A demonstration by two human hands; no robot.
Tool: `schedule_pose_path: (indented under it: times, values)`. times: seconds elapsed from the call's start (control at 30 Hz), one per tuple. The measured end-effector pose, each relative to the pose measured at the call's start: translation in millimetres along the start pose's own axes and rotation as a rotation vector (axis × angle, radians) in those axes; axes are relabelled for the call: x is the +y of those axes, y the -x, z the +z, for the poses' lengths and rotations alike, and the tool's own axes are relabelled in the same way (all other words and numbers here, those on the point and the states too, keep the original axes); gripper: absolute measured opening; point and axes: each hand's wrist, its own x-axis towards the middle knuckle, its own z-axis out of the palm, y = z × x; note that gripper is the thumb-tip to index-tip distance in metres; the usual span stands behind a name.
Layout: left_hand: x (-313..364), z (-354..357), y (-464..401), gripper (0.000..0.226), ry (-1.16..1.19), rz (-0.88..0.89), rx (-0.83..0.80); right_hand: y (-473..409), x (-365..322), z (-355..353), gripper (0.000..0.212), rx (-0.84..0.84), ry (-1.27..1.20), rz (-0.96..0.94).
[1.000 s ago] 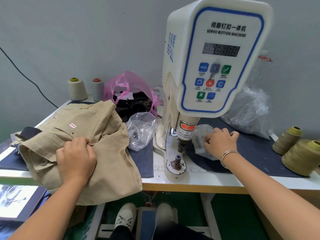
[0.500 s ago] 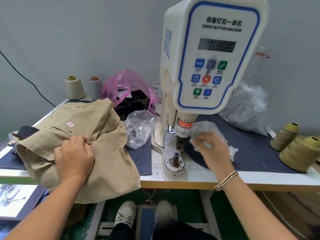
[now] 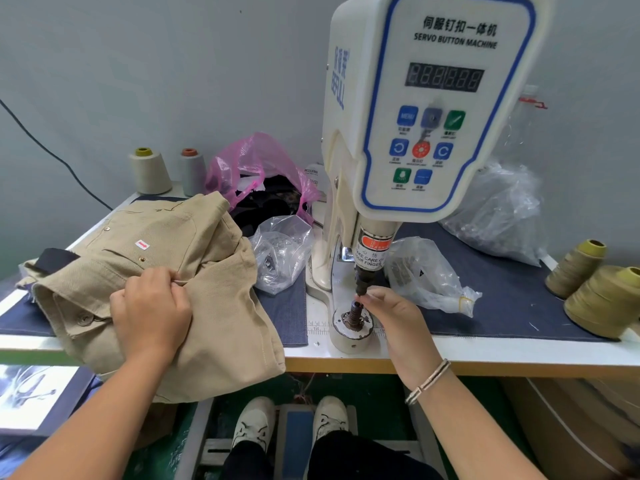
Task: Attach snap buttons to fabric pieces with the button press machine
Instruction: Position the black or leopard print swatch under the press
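Left hand point(image 3: 151, 317) pinches the khaki garment point(image 3: 180, 271) on the surface point(image 3: 485, 351); right hand point(image 3: 394, 317), fingertips pinched at the button press machine point(image 3: 426, 109) lower die point(image 3: 354, 315); held part too small to tell.

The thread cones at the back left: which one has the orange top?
The grey thread cone, nearer the pink bag, has the orange top; the cream cone beside it has a yellow-green one.

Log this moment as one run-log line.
left hand: gripping khaki garment | right hand: fingertips pinched at lower die post under punch | snap not visible | fabric not yet under press
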Motion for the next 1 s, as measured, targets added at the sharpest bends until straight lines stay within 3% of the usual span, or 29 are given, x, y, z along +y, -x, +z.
schedule_pose_path:
  times: [0.27,0.83,0.93,1.0]
  values:
    - [-0.8,0.8,0.2,0.03,0.006,0.005,0.006,-1.2,5.2,4.7,0.009,0.053,-0.188,0.123]
    - [-2.7,5.0,0.0,0.03,0.009,0.017,0.039,2.4,-1.5,4.1,0.006,0.034,-0.226,0.019]
    - [-3.4,6.1,-0.7,0.03,0.019,0.022,0.052,1.2,4.4,-0.3,0.029,-0.02,-0.156,-0.009]
    - [-3.9,5.6,-0.3,0.03,0.02,0.022,0.054,-3.7,5.1,-7.2,0.04,-0.044,0.022,-0.096]
